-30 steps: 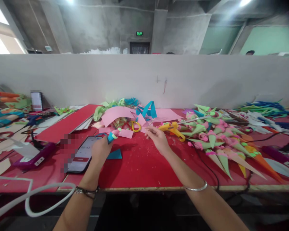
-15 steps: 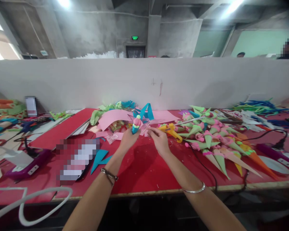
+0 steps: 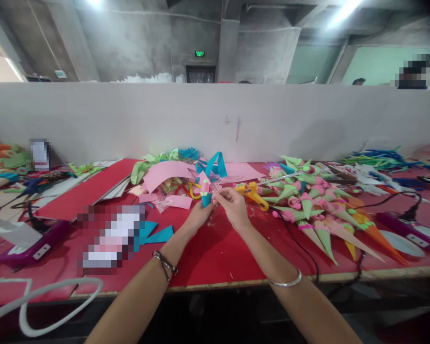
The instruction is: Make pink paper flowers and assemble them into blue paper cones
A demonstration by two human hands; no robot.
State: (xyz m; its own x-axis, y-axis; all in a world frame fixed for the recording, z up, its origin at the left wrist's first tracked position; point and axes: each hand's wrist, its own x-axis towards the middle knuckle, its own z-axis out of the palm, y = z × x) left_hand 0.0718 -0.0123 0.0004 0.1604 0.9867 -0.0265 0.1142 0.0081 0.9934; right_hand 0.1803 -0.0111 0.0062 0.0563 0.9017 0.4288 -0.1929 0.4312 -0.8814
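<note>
My left hand [image 3: 200,215] is closed around a small blue paper cone [image 3: 206,199] topped with a pink paper flower and pale green balls. Close beside it, my right hand [image 3: 233,205] pinches with thumb and forefinger near the cone's top. A thin pale strand or stick [image 3: 218,185] rises by its fingertips; whether the fingers hold it is too small to tell. To the right of that hand lies a yellow glue gun [image 3: 252,193]. Behind the cone are a yellow loop [image 3: 194,191], pink paper sheets [image 3: 168,174] and a folded blue strip [image 3: 217,165].
Finished-looking paper cones [image 3: 310,205] are heaped on the right of the red table [image 3: 215,258]. Purple power strips [image 3: 412,231] and black cords lie at both sides. On the left are a blurred-out phone-like object [image 3: 114,236], blue paper pieces [image 3: 159,235] and a red board [image 3: 89,188].
The cone in my left hand has lowered slightly and turned, and my right hand has moved closer to it. The view has shifted a little.
</note>
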